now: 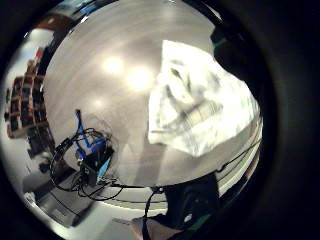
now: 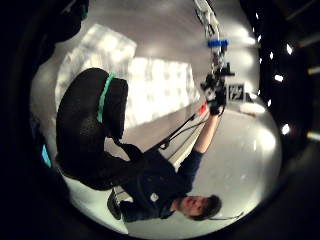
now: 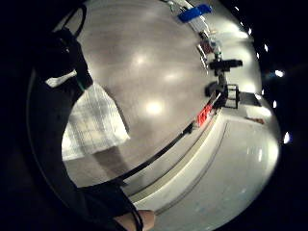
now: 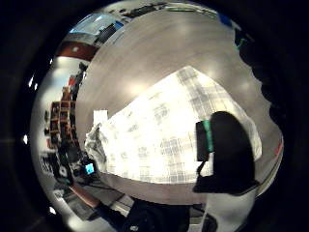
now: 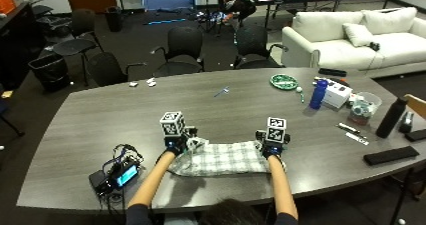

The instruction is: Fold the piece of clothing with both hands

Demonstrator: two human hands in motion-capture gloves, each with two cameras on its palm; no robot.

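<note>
A white and grey plaid cloth (image 5: 223, 159) lies on the grey table (image 5: 80, 130) near its front edge, spread flat except for its far left corner. My left hand (image 5: 176, 144) grips that corner, which is bunched and lifted (image 1: 200, 110). My right hand (image 5: 271, 147) is at the far right corner, and its fingers (image 3: 60, 53) are curled with a bit of the cloth (image 3: 91, 125) pinched. From the right thumb side palm view the plaid cloth (image 4: 164, 135) stretches across to the crumpled left end. My left thumb (image 2: 92, 130) hangs over the cloth (image 2: 155, 85).
A black device with tangled cables (image 5: 116, 175) sits left of the cloth. On the right are a blue bottle (image 5: 319, 94), a white box (image 5: 338, 92), a green plate (image 5: 285, 81), a black bottle (image 5: 389, 117) and a black case (image 5: 389, 155). Chairs (image 5: 183, 47) stand beyond the table.
</note>
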